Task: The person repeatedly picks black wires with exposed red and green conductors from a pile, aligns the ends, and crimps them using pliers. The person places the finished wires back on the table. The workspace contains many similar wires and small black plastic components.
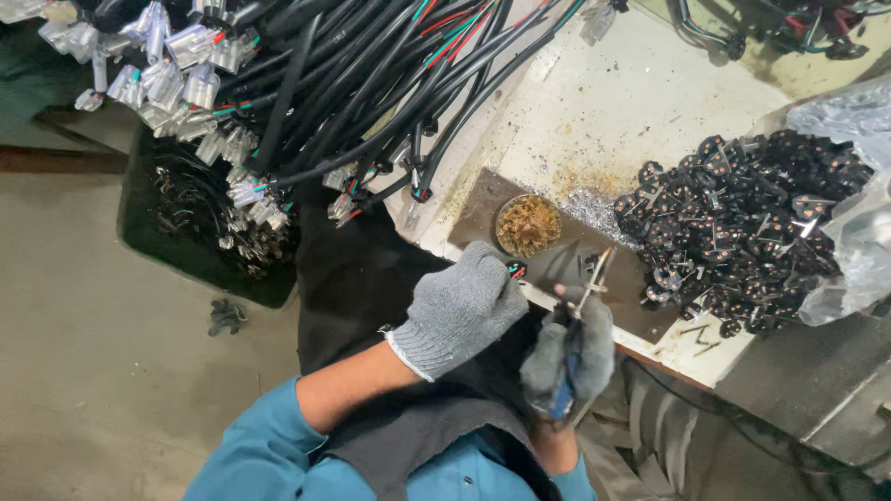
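Your left hand (461, 306), in a grey knit glove, is closed around a wire end (516, 270) with red and green cores showing just past the fingertips, at the near edge of the brown plate (483, 209). Your right hand (571, 353), also gloved, grips blue-handled pliers (587, 295), the thin metal tips pointing up and right over the plate, just beside the wire end but not clearly touching it. Both hands sit close together at the bench edge.

Just above the wire end, on the plate, a small round dish (528, 224) holds coppery strand clippings. Right of the plier tips, a heap of small black connectors (742, 227) spills from a clear plastic bag (858, 232), open-mouthed, crumpled, no label readable. The white bench top (613, 111) is stained and littered with scraps. Upper left, a thick bundle of black cables (371, 83) hangs across, ending in clear plastic plugs (167, 79) with coloured cores. Below them sits a dark bin (200, 232) with more plugs. Grey floor (93, 371) at left.
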Action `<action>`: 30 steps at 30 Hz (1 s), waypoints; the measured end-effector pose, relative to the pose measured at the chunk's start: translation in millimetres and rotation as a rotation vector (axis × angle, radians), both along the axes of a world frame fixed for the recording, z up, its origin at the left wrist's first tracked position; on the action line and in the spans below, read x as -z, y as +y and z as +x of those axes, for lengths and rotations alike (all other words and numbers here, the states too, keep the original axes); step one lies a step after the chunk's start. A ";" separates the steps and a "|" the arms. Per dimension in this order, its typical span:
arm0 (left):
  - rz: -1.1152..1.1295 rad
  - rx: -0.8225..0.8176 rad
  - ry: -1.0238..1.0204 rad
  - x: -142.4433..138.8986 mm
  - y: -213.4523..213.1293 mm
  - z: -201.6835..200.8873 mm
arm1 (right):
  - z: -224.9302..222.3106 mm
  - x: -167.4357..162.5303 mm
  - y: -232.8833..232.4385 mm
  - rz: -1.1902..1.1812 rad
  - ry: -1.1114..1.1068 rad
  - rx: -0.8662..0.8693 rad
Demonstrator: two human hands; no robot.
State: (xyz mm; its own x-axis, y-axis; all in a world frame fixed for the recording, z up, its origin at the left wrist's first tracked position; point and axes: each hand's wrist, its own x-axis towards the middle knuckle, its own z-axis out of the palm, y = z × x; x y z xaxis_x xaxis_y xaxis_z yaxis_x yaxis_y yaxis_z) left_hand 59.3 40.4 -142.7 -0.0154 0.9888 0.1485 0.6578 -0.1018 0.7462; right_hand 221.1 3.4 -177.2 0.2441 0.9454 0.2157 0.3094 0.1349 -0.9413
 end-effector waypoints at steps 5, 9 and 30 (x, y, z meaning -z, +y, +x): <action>-0.045 0.017 -0.031 0.9 0.5 -0.5 | 22.0 8.5 -8.2 -0.129 -0.029 0.013; -0.084 0.056 -0.064 0.9 0.2 -2.5 | 19.4 -0.8 -5.7 -0.059 -0.126 -0.077; -0.012 0.038 -0.038 2.9 3.3 -3.8 | 17.3 -25.5 28.9 0.024 -0.118 -0.226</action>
State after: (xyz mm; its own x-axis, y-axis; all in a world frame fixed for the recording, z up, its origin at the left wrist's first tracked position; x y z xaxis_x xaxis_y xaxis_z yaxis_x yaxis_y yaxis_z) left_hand 55.5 43.6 -145.7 0.0171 0.9904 0.1369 0.6249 -0.1175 0.7718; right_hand 238.4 32.3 -151.7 -0.0005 0.9673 0.2535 0.3760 0.2351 -0.8963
